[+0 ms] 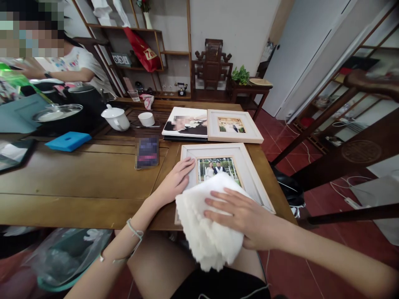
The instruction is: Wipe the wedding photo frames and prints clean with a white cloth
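A light wooden picture frame [254, 174] with a couple's photo [215, 166] in it lies flat near the table's right end. My left hand [176, 180] rests across the frame's left edge, fingers stretched out on its border. My right hand [238, 211] holds a fluffy white cloth [208, 220], fingers spread over its top and the thumb hidden. The bunched cloth covers the frame's lower part and hangs past the table's front edge.
Behind lie a second framed photo [230, 124] and a stacked photo album [185, 124]. Leftward are a phone [147, 153], a blue block [68, 141], a white lidded cup [115, 118] and a small white cup [146, 119]. Another person [77, 64] is at the far left.
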A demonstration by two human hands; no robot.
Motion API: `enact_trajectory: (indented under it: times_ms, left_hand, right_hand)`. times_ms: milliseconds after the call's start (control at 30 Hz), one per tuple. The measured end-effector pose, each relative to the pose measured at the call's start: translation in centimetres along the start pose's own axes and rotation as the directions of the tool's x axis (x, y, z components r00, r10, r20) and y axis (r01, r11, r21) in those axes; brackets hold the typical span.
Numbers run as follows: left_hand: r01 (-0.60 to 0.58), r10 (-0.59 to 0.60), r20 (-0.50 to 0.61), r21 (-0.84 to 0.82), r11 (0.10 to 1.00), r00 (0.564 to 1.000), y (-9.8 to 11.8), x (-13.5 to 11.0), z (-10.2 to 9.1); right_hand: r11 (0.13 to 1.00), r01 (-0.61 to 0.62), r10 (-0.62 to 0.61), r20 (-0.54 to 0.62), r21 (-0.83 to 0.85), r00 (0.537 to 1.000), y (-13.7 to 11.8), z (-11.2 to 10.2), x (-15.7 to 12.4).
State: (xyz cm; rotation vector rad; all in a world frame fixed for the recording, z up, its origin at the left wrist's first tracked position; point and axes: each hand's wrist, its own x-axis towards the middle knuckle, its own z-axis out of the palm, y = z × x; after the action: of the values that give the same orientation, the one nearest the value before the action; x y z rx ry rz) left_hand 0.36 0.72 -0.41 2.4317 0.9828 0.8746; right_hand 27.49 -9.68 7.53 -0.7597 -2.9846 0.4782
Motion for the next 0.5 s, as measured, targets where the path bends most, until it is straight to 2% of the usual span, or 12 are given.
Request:
enact_trajectory:
  times_ms: [67,133,233,333,400,500]
  left_hand:
    - [-0.007,0.007,0.001,0.002,1.000,1.000,0.0,0.0,0.0]
    - [-0.005,0.005,0.003,0.016,1.000,1.000,0.0,-0.1,0.0]
    - [0.005,-0.005,0.009,0.034,0.999,1.000,0.1,-0.1,0.1]
    - [0.014,-0.014,0.014,0.040,0.999,1.000,0.2,-0.1,0.0]
    - [0.015,-0.016,0.019,0.045,0.999,1.000,0.3,-0.1,0.0]
    - [0.012,-0.013,0.018,0.049,0.999,1.000,0.3,-0.1,0.0]
  right_hand:
    - [0.995,-0.071,0.069,-0.037,-0.068,0.997,1.8,0.2,0.5]
    - [0.969,-0.197,0.185,-0.095,-0.149,0.978,4.3,0.0,1.1]
    - [0.882,-0.406,0.357,-0.222,-0.240,0.907,8.3,-1.1,2.4]
    - [0.804,-0.538,0.449,-0.335,-0.252,0.828,11.2,-2.3,4.0]
    - [0.790,-0.564,0.470,-0.353,-0.241,0.809,11.6,-2.8,5.0]
    - [0.839,-0.506,0.449,-0.272,-0.198,0.851,9.4,-2.7,5.4]
